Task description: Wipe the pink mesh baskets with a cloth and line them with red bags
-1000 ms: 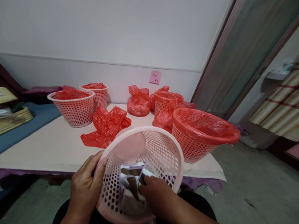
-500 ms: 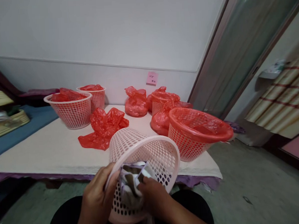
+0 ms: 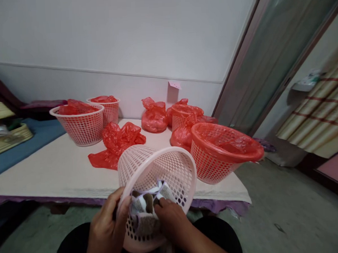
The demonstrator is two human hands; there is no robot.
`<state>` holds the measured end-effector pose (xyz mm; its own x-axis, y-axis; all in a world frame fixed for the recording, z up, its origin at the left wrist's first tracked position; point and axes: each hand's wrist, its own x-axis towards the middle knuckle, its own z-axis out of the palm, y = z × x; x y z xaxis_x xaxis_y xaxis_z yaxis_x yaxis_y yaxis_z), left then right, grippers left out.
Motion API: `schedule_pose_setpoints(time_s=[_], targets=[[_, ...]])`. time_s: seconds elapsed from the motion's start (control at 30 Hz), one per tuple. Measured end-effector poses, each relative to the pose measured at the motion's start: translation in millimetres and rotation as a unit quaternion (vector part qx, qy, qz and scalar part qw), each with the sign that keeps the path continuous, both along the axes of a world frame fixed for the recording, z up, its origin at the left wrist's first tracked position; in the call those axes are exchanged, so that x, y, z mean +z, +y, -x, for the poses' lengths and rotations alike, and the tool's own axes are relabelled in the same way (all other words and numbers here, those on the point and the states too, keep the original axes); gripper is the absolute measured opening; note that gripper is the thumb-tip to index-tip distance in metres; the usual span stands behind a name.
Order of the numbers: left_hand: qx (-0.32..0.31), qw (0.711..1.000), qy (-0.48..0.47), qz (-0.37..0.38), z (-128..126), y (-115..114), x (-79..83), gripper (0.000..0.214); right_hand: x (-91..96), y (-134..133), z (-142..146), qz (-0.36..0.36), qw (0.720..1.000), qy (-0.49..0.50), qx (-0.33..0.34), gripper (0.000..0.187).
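Note:
I hold a pale pink perforated basket [image 3: 160,168] tipped on its side over my lap, its mouth facing me. My left hand [image 3: 108,228] grips the basket's rim on the left, thumb hooked over the edge. Inside the mouth, my right hand [image 3: 169,219] is closed on a crumpled grey, white and brown cloth [image 3: 145,210]. The cloth fills the lower part of the basket's opening.
A low white-covered table [image 3: 46,172] holds a red bag-lined basket [image 3: 221,150] at right, two pink baskets [image 3: 80,121] with red bags at back left, loose red plastic bags [image 3: 117,142] and another basket [image 3: 182,116]. A pink note [image 3: 174,84] hangs on the wall. Sliding door at right.
The basket has tipped further, its bottom swinging away from me and its mouth turning toward me. Both hands have drawn in lower and closer, the right still on the cloth.

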<state>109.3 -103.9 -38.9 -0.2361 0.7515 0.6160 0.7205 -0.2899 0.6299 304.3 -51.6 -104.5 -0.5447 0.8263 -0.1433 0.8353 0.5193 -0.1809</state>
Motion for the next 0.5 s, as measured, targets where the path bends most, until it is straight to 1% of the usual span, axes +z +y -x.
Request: schedule_pose_setpoints(time_s=[0.07,0.13,0.17,0.23,0.33,0.37,0.4,0.43,0.5], targets=[[0.001,0.999,0.033,-0.022,-1.9,-3.6,-4.3,0.022,-5.3,3.8,3.9,0.024,1.0,0.012,0.003,0.037],[0.001,0.998,0.047,-0.033,-2.2,-5.9,-6.2,0.022,-13.8,5.6,8.3,0.059,0.996,0.068,0.003,0.046],[0.001,0.998,0.051,-0.036,-2.5,-6.8,-6.7,0.021,-18.1,7.7,9.7,0.078,0.992,0.104,-0.001,0.046],[-0.011,0.998,0.058,-0.037,-4.1,-8.7,-8.5,0.02,-24.6,16.9,10.3,0.11,0.978,0.174,-0.024,0.035],[-0.04,0.997,0.053,-0.034,-9.3,-13.2,-13.7,0.021,-27.7,43.8,8.1,0.111,0.953,0.263,-0.103,0.019],[-0.047,0.997,0.048,-0.032,-11.4,-15.5,-15.5,0.021,-27.9,54.3,8.5,0.105,0.936,0.304,-0.141,0.018],[-0.052,0.997,0.044,-0.032,-13.5,-18.2,-16.8,0.022,-28.3,64.3,10.4,0.1,0.913,0.351,-0.182,0.019],[-0.056,0.997,0.039,-0.03,-15.8,-21.3,-17.7,0.022,-29.2,73.2,14.2,0.101,0.883,0.401,-0.22,0.023],[-0.056,0.998,0.019,-0.018,-20.7,-28.4,-18.0,0.022,-32.9,86.2,27.8,0.122,0.809,0.505,-0.274,0.033]])
